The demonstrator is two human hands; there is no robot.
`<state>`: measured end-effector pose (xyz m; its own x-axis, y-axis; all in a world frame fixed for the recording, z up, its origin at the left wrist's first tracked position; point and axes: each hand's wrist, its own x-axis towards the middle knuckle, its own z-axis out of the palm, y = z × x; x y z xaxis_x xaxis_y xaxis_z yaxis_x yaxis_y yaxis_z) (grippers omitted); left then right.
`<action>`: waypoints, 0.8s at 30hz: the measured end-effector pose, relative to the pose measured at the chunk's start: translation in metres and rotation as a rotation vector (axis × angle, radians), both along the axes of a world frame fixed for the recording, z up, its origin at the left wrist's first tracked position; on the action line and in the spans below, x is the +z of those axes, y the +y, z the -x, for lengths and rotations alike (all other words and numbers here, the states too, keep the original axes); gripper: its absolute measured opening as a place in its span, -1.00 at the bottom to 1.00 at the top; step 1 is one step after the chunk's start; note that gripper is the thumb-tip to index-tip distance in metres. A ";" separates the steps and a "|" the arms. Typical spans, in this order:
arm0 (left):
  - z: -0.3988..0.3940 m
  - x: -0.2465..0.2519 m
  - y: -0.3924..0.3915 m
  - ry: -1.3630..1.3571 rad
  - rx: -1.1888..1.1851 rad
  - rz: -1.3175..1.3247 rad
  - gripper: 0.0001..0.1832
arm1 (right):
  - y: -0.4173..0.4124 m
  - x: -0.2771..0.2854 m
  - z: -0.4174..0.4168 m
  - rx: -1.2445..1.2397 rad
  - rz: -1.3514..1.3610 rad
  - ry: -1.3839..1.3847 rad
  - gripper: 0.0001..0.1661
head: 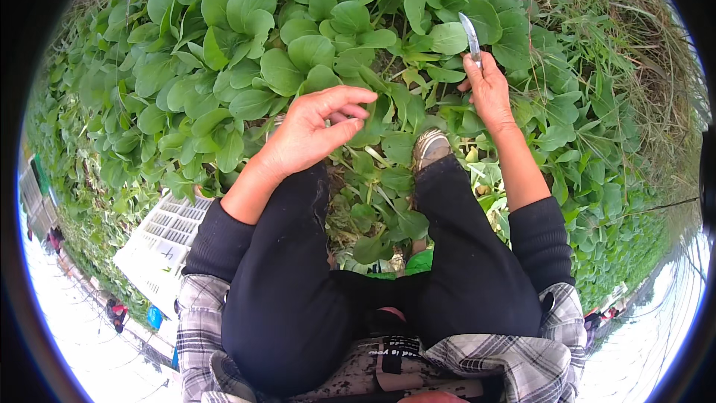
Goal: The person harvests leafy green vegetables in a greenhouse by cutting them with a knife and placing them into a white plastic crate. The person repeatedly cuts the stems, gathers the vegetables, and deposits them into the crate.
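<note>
My right hand (488, 89) is closed around a small knife (470, 36), whose curved metal blade points up and away from me over the leaves. Over the greens, my left hand (316, 126) is held with its fingers bent and apart, with nothing visible in it. Leafy green plants (310, 51) with broad rounded leaves grow densely in front of both hands. Between my shoes lie several leafy plants (397, 179) with pale stems, some on their sides.
A white slatted plastic crate (168, 235) stands left of my legs. My right shoe (432, 148) is among the plants. Dry grass and weeds (643, 39) border the bed at the far right. Something green (419, 262) shows beneath me. People are small at the lower left rim.
</note>
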<state>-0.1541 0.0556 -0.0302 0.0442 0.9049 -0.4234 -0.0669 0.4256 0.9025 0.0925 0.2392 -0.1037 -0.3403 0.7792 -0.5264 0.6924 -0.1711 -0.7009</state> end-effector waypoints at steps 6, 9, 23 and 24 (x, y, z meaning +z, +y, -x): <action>-0.021 -0.010 0.009 0.551 -0.284 -0.032 -0.56 | -0.003 -0.004 -0.005 0.027 -0.020 0.014 -0.61; -0.014 -0.019 -0.002 0.268 -0.242 0.082 -0.55 | -0.009 -0.005 -0.011 -0.002 -0.053 0.094 -0.67; 0.075 -0.043 -0.009 -0.220 0.927 0.128 -0.69 | -0.029 0.086 0.047 0.468 -0.265 0.509 -0.74; 0.080 -0.045 -0.017 -0.323 1.003 0.152 -0.66 | -0.027 0.093 0.056 0.509 -0.245 0.499 -0.74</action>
